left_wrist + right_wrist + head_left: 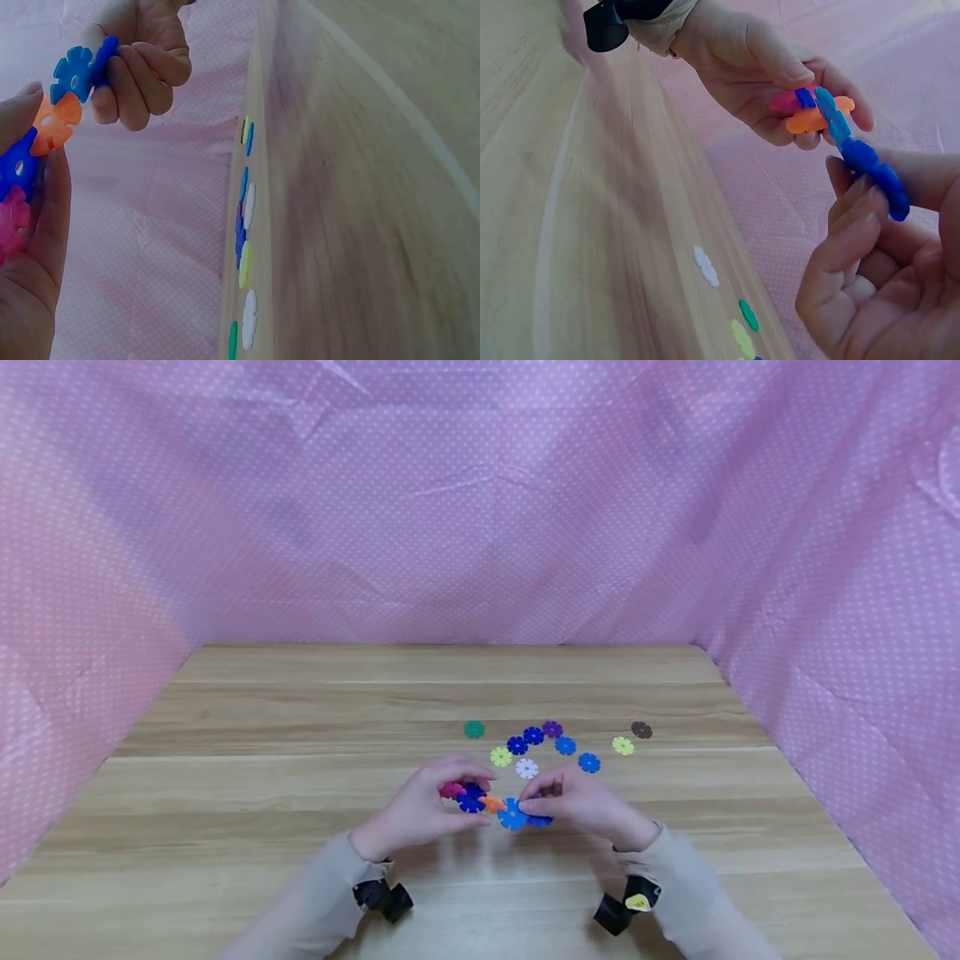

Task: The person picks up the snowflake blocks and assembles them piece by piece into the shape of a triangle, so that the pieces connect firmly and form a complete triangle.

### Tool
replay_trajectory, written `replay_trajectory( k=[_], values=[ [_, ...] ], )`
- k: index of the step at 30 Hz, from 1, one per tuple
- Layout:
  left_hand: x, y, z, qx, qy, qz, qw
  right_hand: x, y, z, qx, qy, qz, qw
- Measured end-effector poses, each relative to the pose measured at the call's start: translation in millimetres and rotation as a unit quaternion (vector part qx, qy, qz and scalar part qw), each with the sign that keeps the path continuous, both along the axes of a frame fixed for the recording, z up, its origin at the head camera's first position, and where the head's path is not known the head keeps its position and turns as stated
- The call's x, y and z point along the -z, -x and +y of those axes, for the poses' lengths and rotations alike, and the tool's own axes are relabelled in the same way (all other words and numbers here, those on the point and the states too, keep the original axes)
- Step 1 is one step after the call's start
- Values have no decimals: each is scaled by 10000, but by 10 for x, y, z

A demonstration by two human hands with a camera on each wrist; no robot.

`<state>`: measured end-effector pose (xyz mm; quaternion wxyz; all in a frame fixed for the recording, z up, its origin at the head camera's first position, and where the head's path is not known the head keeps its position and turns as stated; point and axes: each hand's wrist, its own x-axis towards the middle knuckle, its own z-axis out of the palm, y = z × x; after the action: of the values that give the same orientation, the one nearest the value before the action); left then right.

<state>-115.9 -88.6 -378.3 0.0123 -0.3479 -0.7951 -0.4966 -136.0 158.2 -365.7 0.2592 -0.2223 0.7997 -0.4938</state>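
Observation:
A short chain of notched plastic snowflake discs hangs between the two hands above the table. The left hand (420, 806) holds its left end, with the thumb and fingers around a pink disc (10, 221), a dark blue disc (18, 166) and an orange disc (57, 122). A light blue disc (512, 815) follows, in the gap between the hands. At the right end, another dark blue disc (881, 180) touches the light blue one, pinched by the right hand (588, 802); whether their slots are joined cannot be told.
Loose discs lie beyond the hands on the wooden table (300, 718): green (474, 729), white (527, 768), purple (552, 728), brown (641, 730), and several yellow and blue ones. A pink dotted cloth (480, 527) surrounds the table's back and sides.

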Motion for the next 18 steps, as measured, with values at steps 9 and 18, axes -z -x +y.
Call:
replay_trajectory(
  k=[9, 18],
  values=[
    [26, 10, 31, -1412, -798, -629, 9848, 53, -29, -69, 637, 372, -249, 9970],
    [67, 23, 117, -1931, -1270, -1721, 9576, 120, -85, -256, 1930, 1264, -652, 9708]
  ],
)
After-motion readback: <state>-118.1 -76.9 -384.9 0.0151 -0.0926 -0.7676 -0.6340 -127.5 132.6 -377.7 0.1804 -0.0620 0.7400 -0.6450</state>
